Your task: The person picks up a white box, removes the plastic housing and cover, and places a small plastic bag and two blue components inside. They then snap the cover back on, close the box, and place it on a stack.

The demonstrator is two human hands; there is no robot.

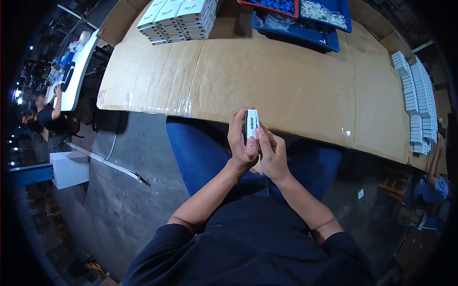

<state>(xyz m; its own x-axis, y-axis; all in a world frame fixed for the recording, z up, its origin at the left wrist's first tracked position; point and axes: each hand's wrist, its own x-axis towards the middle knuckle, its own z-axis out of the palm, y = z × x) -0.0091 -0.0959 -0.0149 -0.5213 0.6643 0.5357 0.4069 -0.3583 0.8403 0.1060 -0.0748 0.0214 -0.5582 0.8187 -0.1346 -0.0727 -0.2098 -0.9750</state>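
Observation:
A small white box [253, 125] with dark lettering on its narrow side is held upright between my two hands, above my lap at the table's near edge. My left hand [238, 138] wraps round its left side, with the thumb near the lower end. From the right, my right hand [272, 152] grips it, the thumb pressed against the box's edge. Both hands are closed on it. A dark strip shows between the left fingers and the box; I cannot make out what it is.
A cardboard-covered table [276, 81] lies ahead. Stacked white boxes [179, 19] stand at its far left. Blue trays [296, 35] and a red tray [272, 5] hold small parts at the back. More white stacks [417, 100] line the right. A co-worker [52, 112] sits left, another person [431, 186] right.

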